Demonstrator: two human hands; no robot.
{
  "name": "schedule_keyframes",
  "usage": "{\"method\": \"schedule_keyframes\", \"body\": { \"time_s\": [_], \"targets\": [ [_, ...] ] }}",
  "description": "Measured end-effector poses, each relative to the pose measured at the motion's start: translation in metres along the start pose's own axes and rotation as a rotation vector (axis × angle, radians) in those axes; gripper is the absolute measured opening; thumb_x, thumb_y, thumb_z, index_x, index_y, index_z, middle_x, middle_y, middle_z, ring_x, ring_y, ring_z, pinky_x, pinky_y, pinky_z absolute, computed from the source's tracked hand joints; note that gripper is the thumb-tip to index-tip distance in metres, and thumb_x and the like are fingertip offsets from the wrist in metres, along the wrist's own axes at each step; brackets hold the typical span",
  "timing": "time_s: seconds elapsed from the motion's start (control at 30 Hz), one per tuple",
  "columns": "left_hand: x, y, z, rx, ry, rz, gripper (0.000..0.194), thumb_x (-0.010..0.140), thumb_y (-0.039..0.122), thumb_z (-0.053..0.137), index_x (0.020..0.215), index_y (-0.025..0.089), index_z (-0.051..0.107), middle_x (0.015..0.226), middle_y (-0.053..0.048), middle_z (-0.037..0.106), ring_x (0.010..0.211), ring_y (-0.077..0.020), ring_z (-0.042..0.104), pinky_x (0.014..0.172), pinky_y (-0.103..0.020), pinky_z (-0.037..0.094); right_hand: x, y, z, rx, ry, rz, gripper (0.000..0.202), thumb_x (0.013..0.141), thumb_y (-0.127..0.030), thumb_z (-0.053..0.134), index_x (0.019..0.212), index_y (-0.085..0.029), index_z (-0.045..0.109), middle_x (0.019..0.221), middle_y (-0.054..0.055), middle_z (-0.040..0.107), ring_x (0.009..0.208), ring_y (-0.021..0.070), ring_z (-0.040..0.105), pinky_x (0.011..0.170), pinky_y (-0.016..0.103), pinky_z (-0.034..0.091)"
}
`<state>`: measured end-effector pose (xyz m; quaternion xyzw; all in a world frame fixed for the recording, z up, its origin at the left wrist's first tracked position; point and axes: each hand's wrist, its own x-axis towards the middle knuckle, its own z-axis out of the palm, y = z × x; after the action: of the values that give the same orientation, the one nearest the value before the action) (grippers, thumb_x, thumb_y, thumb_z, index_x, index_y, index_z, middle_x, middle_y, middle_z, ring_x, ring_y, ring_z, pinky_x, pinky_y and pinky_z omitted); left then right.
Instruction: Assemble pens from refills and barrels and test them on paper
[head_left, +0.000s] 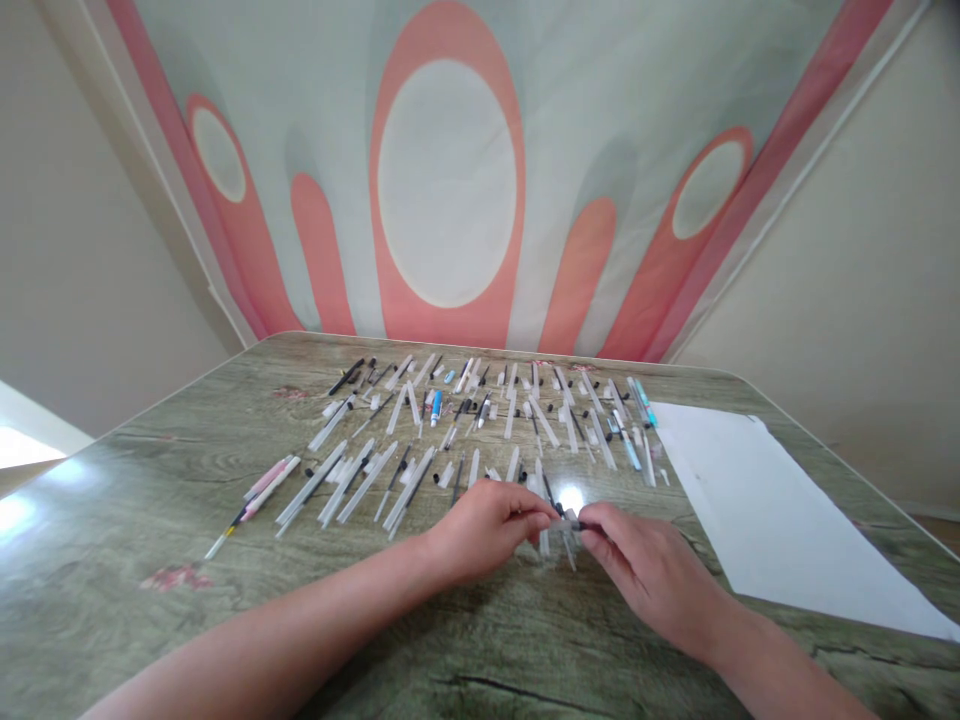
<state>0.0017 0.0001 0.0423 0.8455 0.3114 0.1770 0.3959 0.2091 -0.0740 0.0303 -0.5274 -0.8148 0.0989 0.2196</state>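
Note:
My left hand (495, 525) is closed in a pinch on one end of a small clear pen cap (564, 526). Opposite it, my right hand (651, 568) pinches a small black pen part (586, 526) at the cap's other end. The two hands meet just above the table, fingertips close together. Below them lie a clear pen barrel (543, 543) and a thin refill (570, 552), partly covered by the fingers. Whether the black part sits inside the cap cannot be made out.
Rows of taken-apart pens, with clear barrels (366, 484), dark refills and caps, spread over the wood-patterned table (360, 640). A pink-and-white pen (268, 480) lies at left, a blue piece (436, 407) mid-table. White paper (795, 520) covers the right side. A patterned wall hanging (448, 290) stands behind.

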Motion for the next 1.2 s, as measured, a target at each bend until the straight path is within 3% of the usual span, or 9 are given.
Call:
{"method": "schedule_keyframes", "body": {
  "time_s": [0.2, 0.4, 0.7, 0.83, 0.97, 1.2],
  "targets": [
    [-0.0015, 0.0012, 0.0024, 0.045, 0.058, 0.071, 0.023, 0.087, 0.028, 0.05, 0.096, 0.021, 0.069, 0.09, -0.003, 0.069, 0.082, -0.0138, 0.061, 0.075, -0.022, 0.042, 0.0008, -0.004, -0.0025, 0.119, -0.093, 0.086, 0.026, 0.098, -0.03, 0.029, 0.079, -0.023, 0.047, 0.06, -0.004, 0.055, 0.056, 0.0124, 0.056, 0.054, 0.024, 0.039],
    [-0.0004, -0.0005, 0.0023, -0.001, 0.041, 0.053, 0.024, 0.088, 0.028, 0.048, 0.095, 0.018, 0.069, 0.08, -0.002, 0.069, 0.075, -0.0125, 0.061, 0.072, -0.021, 0.043, -0.0005, 0.0011, -0.0035, 0.057, -0.057, 0.068, 0.016, 0.096, -0.032, 0.034, 0.098, -0.023, 0.048, 0.074, -0.001, 0.06, 0.064, 0.0156, 0.058, 0.06, 0.027, 0.039],
    [-0.0031, 0.0047, 0.0017, 0.018, 0.103, 0.094, 0.024, 0.087, 0.026, 0.049, 0.099, 0.019, 0.069, 0.091, -0.004, 0.069, 0.083, -0.014, 0.061, 0.076, -0.022, 0.043, -0.0004, -0.0074, -0.0039, 0.225, -0.118, 0.175, 0.024, 0.098, -0.034, 0.026, 0.085, -0.024, 0.042, 0.062, -0.005, 0.053, 0.057, 0.0135, 0.053, 0.056, 0.025, 0.036],
    [-0.0007, 0.0019, 0.0017, -0.02, 0.044, 0.039, 0.023, 0.087, 0.026, 0.049, 0.092, 0.017, 0.07, 0.077, -0.002, 0.068, 0.072, -0.0119, 0.06, 0.07, -0.02, 0.043, -0.0018, -0.0013, -0.0024, 0.081, -0.105, 0.101, 0.016, 0.097, -0.032, 0.03, 0.095, -0.024, 0.044, 0.072, -0.002, 0.058, 0.064, 0.0155, 0.056, 0.06, 0.027, 0.035],
    [-0.0003, -0.0001, 0.0023, -0.03, 0.013, 0.013, 0.023, 0.087, 0.027, 0.049, 0.088, 0.017, 0.07, 0.076, -0.002, 0.068, 0.072, -0.012, 0.061, 0.069, -0.02, 0.043, -0.0016, 0.0011, -0.0005, 0.012, -0.11, 0.037, 0.017, 0.097, -0.03, 0.029, 0.096, -0.024, 0.044, 0.076, -0.001, 0.059, 0.068, 0.0169, 0.056, 0.062, 0.028, 0.035],
    [-0.0049, -0.0007, 0.0054, 0.117, 0.129, 0.16, 0.024, 0.088, 0.027, 0.048, 0.103, 0.023, 0.068, 0.09, -0.003, 0.069, 0.082, -0.0144, 0.061, 0.077, -0.025, 0.043, 0.0004, -0.0077, -0.0004, 0.273, -0.161, 0.175, 0.025, 0.098, -0.036, 0.024, 0.086, -0.024, 0.041, 0.063, -0.005, 0.049, 0.059, 0.0137, 0.051, 0.059, 0.026, 0.034]
  ]
}}
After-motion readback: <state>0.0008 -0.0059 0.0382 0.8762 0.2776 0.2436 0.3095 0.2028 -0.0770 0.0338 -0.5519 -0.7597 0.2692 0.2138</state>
